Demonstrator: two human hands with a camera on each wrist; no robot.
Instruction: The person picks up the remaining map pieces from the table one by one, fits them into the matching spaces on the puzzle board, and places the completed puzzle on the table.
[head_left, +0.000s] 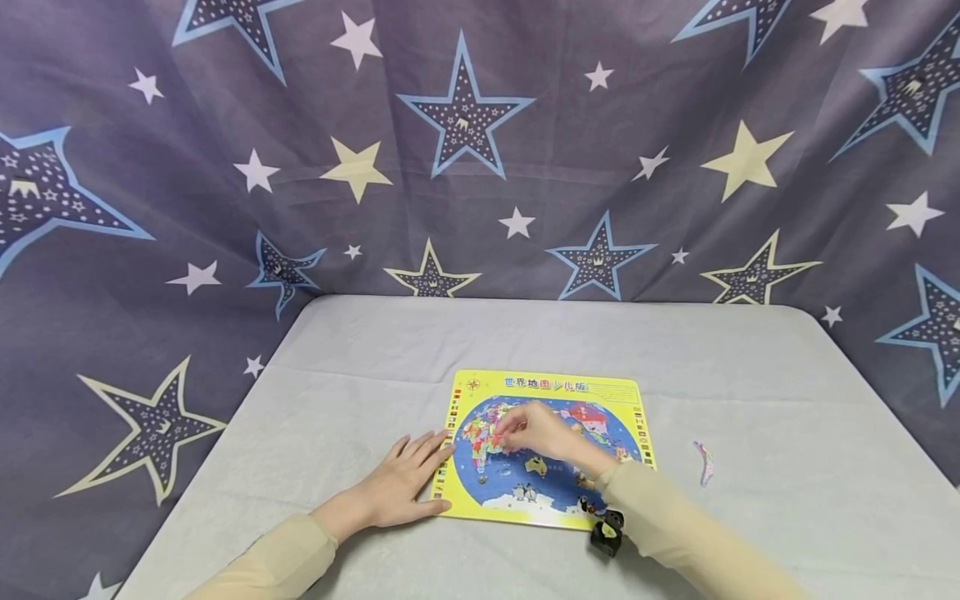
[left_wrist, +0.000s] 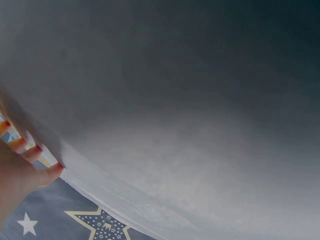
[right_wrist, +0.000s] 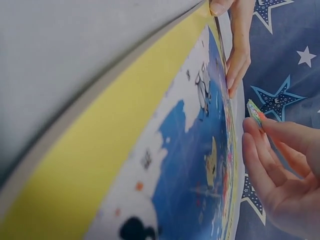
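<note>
A world map jigsaw puzzle (head_left: 525, 518) with a yellow border and blue oceans lies flat on the table. My left hand (head_left: 401, 482) rests at its left edge, fingers spread and fairly straight, the fingertips touching the border. Over the map's left-centre part is my right hand (head_left: 542, 429). Between its thumb and index finger it pinches a small, colourful puzzle piece (right_wrist: 255, 111), seen raised above the board in the right wrist view. In the head view, that piece is mostly hidden by the fingers. The left wrist view catches only part of the left hand (left_wrist: 22, 167).
A narrow, curved pinkish puzzle piece (head_left: 703, 463) lies on the table right of the board. The table (head_left: 360, 358) has a pale grey cloth. Behind it hangs a dark curtain (head_left: 300, 83) with stars. A black wrist camera (head_left: 607, 533) sits under the right forearm.
</note>
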